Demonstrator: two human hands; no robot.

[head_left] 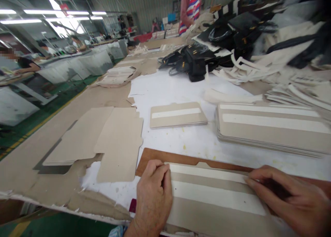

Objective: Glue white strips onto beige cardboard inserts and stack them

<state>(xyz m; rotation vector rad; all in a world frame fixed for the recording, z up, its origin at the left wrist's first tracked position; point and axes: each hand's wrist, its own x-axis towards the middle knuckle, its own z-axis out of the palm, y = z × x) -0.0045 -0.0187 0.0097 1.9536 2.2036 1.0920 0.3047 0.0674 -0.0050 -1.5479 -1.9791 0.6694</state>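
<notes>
A beige panel (214, 214) lies in front of me, partly over a brown strip of board (152, 157). Along its far edge runs a narrow white strip (207, 173). My left hand (154, 197) is closed, thumb and fingers pinching the strip's left end. At the opposite end, the thumb and fingertips of my right hand (287, 195) also pinch the strip. A wider white band (214, 195) crosses the panel nearer to me. The panel's near right corner is blurred, partly behind my right hand.
Banded beige panels form a small stack (177, 119) and a larger stack (269, 132) beyond my hands. Plain beige pieces (121, 144) lie left, some over a dark grey sheet (51, 169). Black bags (193, 61) are heaped farther back. A person in a striped apron (192, 9) stands behind.
</notes>
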